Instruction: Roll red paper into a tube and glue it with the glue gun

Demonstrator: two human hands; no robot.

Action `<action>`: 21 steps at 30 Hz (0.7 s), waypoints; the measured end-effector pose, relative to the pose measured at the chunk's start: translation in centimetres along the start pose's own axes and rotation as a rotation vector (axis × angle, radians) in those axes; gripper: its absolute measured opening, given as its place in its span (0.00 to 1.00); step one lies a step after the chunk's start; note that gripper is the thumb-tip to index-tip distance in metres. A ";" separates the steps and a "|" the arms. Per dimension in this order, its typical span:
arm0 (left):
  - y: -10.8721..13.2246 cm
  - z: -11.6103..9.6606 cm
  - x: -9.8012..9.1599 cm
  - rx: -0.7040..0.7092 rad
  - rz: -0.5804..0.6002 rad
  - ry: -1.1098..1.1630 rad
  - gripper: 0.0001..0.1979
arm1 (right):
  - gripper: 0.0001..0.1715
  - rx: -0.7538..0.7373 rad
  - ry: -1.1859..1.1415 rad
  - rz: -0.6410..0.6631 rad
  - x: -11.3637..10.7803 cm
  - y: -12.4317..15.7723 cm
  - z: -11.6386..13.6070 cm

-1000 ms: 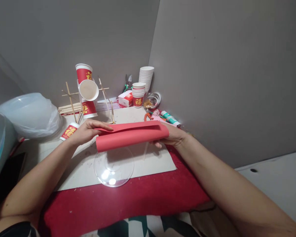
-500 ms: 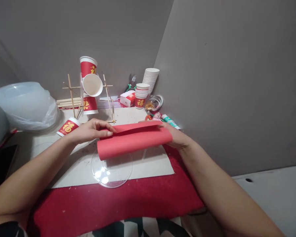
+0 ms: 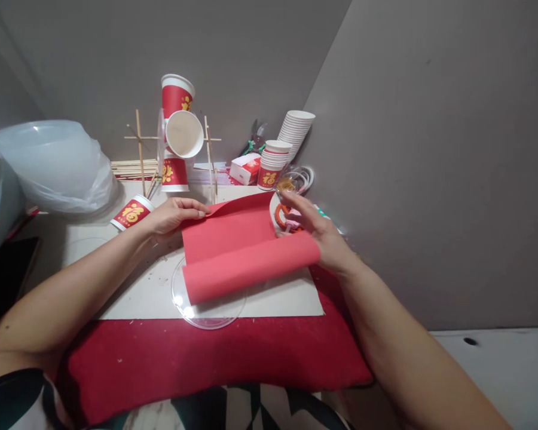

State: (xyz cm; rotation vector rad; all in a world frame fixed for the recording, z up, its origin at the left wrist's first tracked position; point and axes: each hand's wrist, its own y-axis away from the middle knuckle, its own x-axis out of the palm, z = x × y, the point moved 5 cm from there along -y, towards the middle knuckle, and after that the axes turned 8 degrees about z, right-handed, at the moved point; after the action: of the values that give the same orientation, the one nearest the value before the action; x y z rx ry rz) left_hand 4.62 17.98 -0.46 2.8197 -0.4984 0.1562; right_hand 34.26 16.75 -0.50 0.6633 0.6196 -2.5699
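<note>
A sheet of red paper, its near side curled over into a loose roll, is held above the white board. My left hand pinches the sheet's far left edge between thumb and fingers. At the paper's right end, my right hand has its fingers apart, with the curled part against its palm. Beneath the paper lies a clear plastic disc, partly covered. Orange-handled scissors show just beyond my right fingers.
Red and white paper cups stand joined in a wheel between wooden stick frames. One cup lies tipped by my left wrist. Stacked cups, pliers and a small box sit at the back. A plastic bag is left.
The sheet has opened wider, its far flap lifting away from the curled near part. My right fingers have come off the far edge and spread. The view has shifted slightly.
</note>
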 end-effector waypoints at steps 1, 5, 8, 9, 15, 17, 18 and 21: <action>0.0 0.0 -0.1 -0.005 0.001 0.000 0.11 | 0.42 -0.007 0.029 -0.020 -0.1 0.1 0.3; 0.1 0.0 0.0 -0.017 0.032 -0.027 0.14 | 0.44 0.007 0.003 -0.067 -0.1 0.1 0.6; 0.4 0.0 0.5 -0.017 0.070 -0.049 0.15 | 0.49 0.047 -0.070 -0.111 -0.2 -0.5 -0.4; 0.5 0.0 0.7 -0.014 0.085 -0.053 0.15 | 0.51 0.063 -0.103 -0.116 -0.1 -0.7 -0.9; 0.9 0.1 1.8 -0.005 0.141 -0.078 0.21 | 0.29 0.225 -0.396 -0.046 1.3 -1.0 -2.8; 0.9 -0.1 1.8 0.046 0.147 -0.123 0.26 | 0.17 0.254 -0.443 -0.081 1.5 -0.9 -2.9; 1.0 -0.3 1.8 0.078 0.157 -0.153 0.29 | 0.14 0.259 -0.454 -0.113 1.5 -0.9 -2.9; 0.9 -0.2 1.8 0.123 0.210 -0.203 0.36 | 0.15 0.266 -0.530 -0.213 1.1 -0.9 -3.0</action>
State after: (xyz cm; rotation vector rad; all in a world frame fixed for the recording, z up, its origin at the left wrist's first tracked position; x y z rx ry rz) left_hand 5.93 16.62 0.24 2.9122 -0.8592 -0.0620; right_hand 34.00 18.65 -3.14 -0.0294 0.1802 -2.8817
